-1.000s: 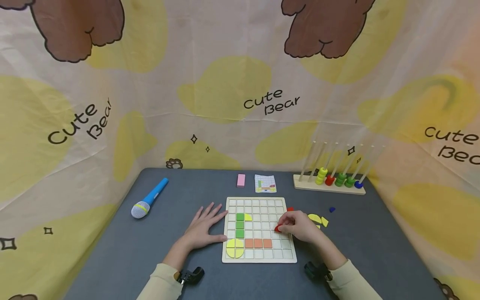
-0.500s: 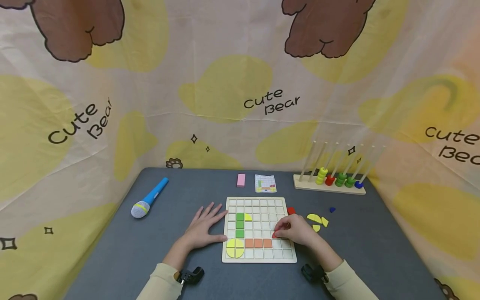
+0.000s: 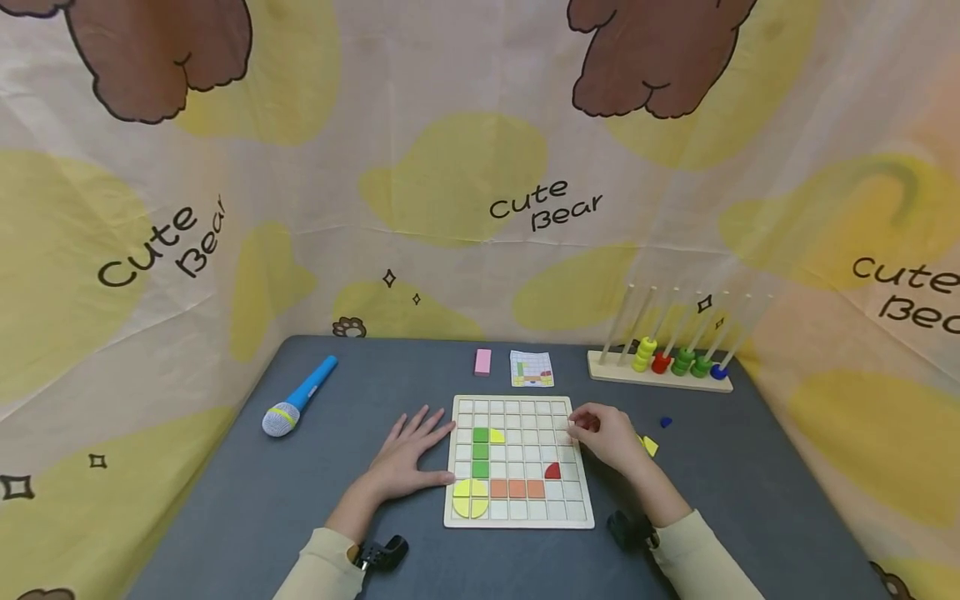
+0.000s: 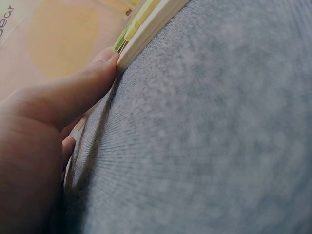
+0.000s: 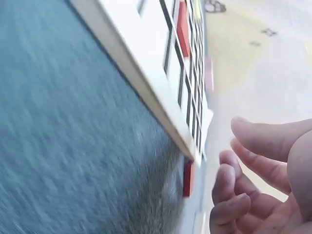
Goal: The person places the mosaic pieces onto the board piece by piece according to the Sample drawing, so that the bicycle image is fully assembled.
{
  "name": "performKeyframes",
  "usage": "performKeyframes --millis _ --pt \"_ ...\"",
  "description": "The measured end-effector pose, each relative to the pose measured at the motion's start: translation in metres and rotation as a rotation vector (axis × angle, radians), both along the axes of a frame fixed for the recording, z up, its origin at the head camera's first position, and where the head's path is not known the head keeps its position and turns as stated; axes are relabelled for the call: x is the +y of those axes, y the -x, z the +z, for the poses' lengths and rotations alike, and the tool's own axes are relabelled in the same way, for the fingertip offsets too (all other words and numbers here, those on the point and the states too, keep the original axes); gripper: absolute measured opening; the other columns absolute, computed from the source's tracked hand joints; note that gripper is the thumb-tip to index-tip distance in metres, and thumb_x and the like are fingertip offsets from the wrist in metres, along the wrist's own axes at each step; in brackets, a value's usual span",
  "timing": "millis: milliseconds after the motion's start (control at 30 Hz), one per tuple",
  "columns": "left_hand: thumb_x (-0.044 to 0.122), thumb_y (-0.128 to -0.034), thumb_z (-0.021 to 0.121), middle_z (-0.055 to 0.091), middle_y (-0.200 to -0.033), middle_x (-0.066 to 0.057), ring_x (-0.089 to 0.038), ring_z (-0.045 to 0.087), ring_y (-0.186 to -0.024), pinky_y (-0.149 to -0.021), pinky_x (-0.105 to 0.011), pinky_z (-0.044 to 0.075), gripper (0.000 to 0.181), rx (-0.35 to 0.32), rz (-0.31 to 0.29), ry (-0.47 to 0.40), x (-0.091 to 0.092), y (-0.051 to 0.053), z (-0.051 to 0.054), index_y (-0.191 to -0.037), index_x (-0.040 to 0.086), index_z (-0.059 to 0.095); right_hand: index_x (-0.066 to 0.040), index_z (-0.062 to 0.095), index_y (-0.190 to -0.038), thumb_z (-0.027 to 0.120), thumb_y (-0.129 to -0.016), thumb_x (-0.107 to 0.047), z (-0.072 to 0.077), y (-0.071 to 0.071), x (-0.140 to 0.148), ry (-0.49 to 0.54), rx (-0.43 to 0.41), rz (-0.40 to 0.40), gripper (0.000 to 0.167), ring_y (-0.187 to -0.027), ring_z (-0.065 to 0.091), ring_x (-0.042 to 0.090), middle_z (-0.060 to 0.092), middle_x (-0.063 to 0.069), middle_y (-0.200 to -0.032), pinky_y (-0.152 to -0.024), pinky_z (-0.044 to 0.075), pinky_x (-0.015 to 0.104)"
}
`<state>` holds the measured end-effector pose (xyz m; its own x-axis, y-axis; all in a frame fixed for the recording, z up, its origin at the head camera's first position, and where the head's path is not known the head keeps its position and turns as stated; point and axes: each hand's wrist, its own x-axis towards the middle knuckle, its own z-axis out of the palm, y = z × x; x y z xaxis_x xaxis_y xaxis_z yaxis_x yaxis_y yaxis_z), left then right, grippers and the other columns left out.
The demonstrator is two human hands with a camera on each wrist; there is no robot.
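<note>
A white gridded board (image 3: pixel 521 452) lies flat on the table. My left hand (image 3: pixel 407 457) rests at its left edge with fingers spread, and the thumb (image 4: pixel 92 78) touches the rim. A red quarter-circle piece (image 3: pixel 552 472) sits in the grid's right part. Near the board's upper right edge hovers my right hand (image 3: pixel 609 435), fingers loosely bent and holding nothing. Below it a red piece (image 5: pixel 188 179) lies on the table beside the board's corner. Also on the grid are green squares (image 3: pixel 480 452), a yellow quarter piece (image 3: pixel 497 437), yellow quarters forming a circle (image 3: pixel 470 498), and orange squares (image 3: pixel 517 489).
Behind the board lie a pink block (image 3: pixel 482 362) and a patterned card (image 3: pixel 532 368). A bead rack (image 3: pixel 660 372) stands at the back right. Yellow pieces (image 3: pixel 650 446) and a blue piece (image 3: pixel 666 422) lie right of the board. A blue toy microphone (image 3: pixel 300 396) is at the left.
My right hand has let go of the red quarter-circle on the grid and moved up and right to the board's edge. The left hand has stayed in place.
</note>
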<state>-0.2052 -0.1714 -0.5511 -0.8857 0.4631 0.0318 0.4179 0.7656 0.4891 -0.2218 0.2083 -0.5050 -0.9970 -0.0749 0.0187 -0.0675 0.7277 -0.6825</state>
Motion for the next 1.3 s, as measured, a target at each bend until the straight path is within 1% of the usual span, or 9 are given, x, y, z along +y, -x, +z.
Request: performKeyframes --millis 167,300,400,567,767,900,1067,1167,1300 --pt "0.072 -0.0821 0.065 0.023 -0.168 0.0 -0.03 0.008 -0.158 -0.124 -0.06 0.003 0.092 -0.009 0.004 0.011 0.0 0.0 0.0 -0.159 0.03 0.035 -0.006 0.074 -0.103 0.079 -0.088 -0.015 -0.006 0.01 0.014 -0.001 -0.004 -0.002 0.019 -0.077 0.057 0.019 0.068 0.004 -0.086 -0.067 0.049 0.028" --pt "0.074 -0.0822 0.064 0.02 -0.169 0.002 -0.028 0.005 -0.158 -0.125 -0.057 0.001 0.094 -0.022 0.001 0.024 0.0 0.001 0.0 -0.159 0.032 0.032 -0.006 0.073 -0.103 0.08 -0.087 -0.015 -0.009 0.015 0.021 -0.007 -0.01 -0.019 0.019 -0.077 0.058 0.019 0.07 0.005 -0.088 -0.069 0.049 0.029" --pt "0.073 -0.0823 0.065 0.022 -0.169 0.001 -0.03 0.007 -0.158 -0.124 -0.059 0.002 0.093 -0.014 -0.004 0.009 0.0 0.001 -0.001 -0.159 0.03 0.034 -0.006 0.074 -0.106 0.08 -0.087 -0.017 -0.011 0.016 0.025 -0.035 -0.033 -0.033 0.023 -0.08 0.058 0.02 0.07 0.008 -0.095 -0.071 0.048 0.03" --pt "0.071 -0.0826 0.066 0.025 -0.168 -0.001 -0.032 0.009 -0.158 -0.124 -0.061 0.004 0.092 0.002 -0.011 -0.006 0.0 0.001 0.001 -0.158 0.029 0.036 -0.004 0.074 -0.117 0.08 -0.088 -0.018 -0.012 0.019 0.028 -0.104 -0.076 -0.012 0.034 -0.089 0.059 0.022 0.069 0.013 -0.108 -0.077 0.051 0.037" --pt "0.072 -0.0824 0.065 0.024 -0.168 -0.001 -0.032 0.009 -0.157 -0.124 -0.061 0.004 0.092 0.001 -0.011 0.002 -0.001 0.001 0.0 -0.158 0.029 0.036 -0.008 0.071 -0.126 0.077 -0.091 -0.018 -0.011 0.022 0.026 -0.172 -0.063 0.055 0.037 -0.091 0.06 0.023 0.069 0.01 -0.103 -0.082 0.051 0.044" --pt "0.072 -0.0825 0.064 0.022 -0.169 0.0 -0.031 0.007 -0.158 -0.124 -0.06 0.003 0.092 -0.004 -0.011 0.005 -0.001 0.001 -0.002 -0.159 0.03 0.034 -0.006 0.074 -0.116 0.079 -0.088 -0.016 -0.009 0.022 0.024 -0.18 -0.075 0.043 0.03 -0.087 0.058 0.021 0.068 0.008 -0.098 -0.081 0.051 0.041" --pt "0.071 -0.0827 0.065 0.023 -0.168 0.0 -0.031 0.007 -0.158 -0.124 -0.06 0.002 0.091 -0.003 -0.016 -0.008 -0.001 0.001 -0.002 -0.159 0.03 0.035 -0.009 0.068 -0.092 0.084 -0.084 -0.017 -0.005 0.02 0.022 -0.13 -0.081 -0.012 0.019 -0.076 0.054 0.019 0.063 0.004 -0.084 -0.068 0.046 0.033" --pt "0.071 -0.0826 0.066 0.024 -0.168 -0.001 -0.032 0.009 -0.157 -0.123 -0.061 0.004 0.091 0.008 -0.017 -0.013 -0.001 0.0 -0.001 -0.158 0.029 0.036 -0.011 0.068 -0.087 0.084 -0.084 -0.02 -0.003 0.017 0.021 -0.103 -0.075 -0.015 0.018 -0.072 0.053 0.019 0.061 0.003 -0.078 -0.063 0.042 0.03" --pt "0.072 -0.0825 0.065 0.024 -0.168 -0.001 -0.032 0.01 -0.157 -0.123 -0.061 0.004 0.092 0.013 -0.015 -0.004 0.0 0.001 -0.002 -0.158 0.029 0.036 -0.014 0.069 -0.086 0.084 -0.084 -0.023 0.0 0.011 0.02 -0.086 -0.062 0.003 0.018 -0.072 0.053 0.018 0.062 0.001 -0.077 -0.063 0.043 0.029"
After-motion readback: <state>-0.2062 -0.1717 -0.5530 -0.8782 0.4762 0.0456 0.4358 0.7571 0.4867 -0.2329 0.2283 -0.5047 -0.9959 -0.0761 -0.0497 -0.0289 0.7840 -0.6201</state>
